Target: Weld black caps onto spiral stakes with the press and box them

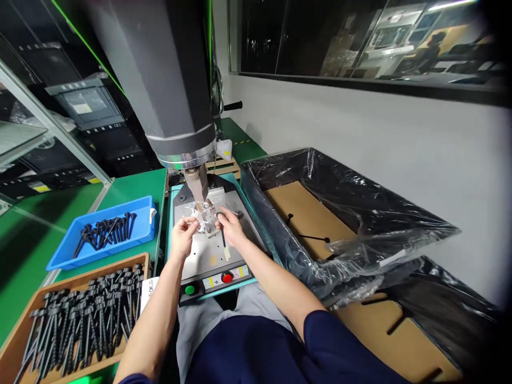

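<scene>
My right hand (232,228) is closed on a black cable tie (223,236), whose ribbed strap hangs down below the fingers. Across from it, my left hand (184,236) is pinched at the left side of a small metal fixture (206,217); what lies between its fingertips, if anything, is too small to make out. Directly above the fixture, the press machine's metal horn (197,184) reaches down, its tip close to or touching the fixture top. Both hands are over the grey metal base plate (204,258).
On the left stand a blue tray (146,234) and an orange-brown box (147,261), both holding several black ties. A green button (189,290) and a red button (227,277) sit at the machine's front. To the right is a plastic-lined bin (352,176) with two ties on cardboard.
</scene>
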Available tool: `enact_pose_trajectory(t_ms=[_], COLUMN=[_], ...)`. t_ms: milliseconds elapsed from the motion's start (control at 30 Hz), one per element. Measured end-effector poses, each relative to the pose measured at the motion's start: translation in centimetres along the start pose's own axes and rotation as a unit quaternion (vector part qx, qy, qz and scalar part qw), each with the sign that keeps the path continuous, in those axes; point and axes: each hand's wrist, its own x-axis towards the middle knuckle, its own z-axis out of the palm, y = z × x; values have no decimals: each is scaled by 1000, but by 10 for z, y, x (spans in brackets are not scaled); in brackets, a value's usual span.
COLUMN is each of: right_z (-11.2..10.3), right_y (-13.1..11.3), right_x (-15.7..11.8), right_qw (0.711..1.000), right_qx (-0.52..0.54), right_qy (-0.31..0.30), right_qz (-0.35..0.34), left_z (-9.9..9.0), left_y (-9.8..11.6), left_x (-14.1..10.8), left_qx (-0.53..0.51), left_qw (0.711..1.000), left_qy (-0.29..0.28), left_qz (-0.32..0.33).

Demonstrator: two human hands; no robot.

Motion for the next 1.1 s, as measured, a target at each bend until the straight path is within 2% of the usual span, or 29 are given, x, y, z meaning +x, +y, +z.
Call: enact_pose_trajectory(t_ms=[200, 367, 467, 633, 800, 967, 1100], right_z=[2, 16, 27, 39, 36, 30, 30], right_y=[-15, -21, -19, -8, -12, -21, -20], right_x=[14, 8, 12, 34, 45, 45, 43], right_qw=[989, 980, 977, 971, 956, 942, 947], right_qx=[-97, -129, -138, -187, -260, -264, -263], right_qy=[-7, -42, -53, -25, -26, -80, -60], right_qz=[-110, -144, -153, -147, -133, -190, -173], left_z=[-9, -17, -18, -19, -19, -16, -19], left_y=[5, 12, 17, 19, 21, 23, 16], left_x=[7, 5, 5, 13, 18, 17, 19], left_qx=[-41, -22, -16, -38, -39, -43, -42], left_qw=[997, 998, 998, 997, 997, 996, 996], left_qy=[58, 54, 61, 63, 57, 73, 73], left_qz=[7, 15, 13, 8, 17, 8, 9])
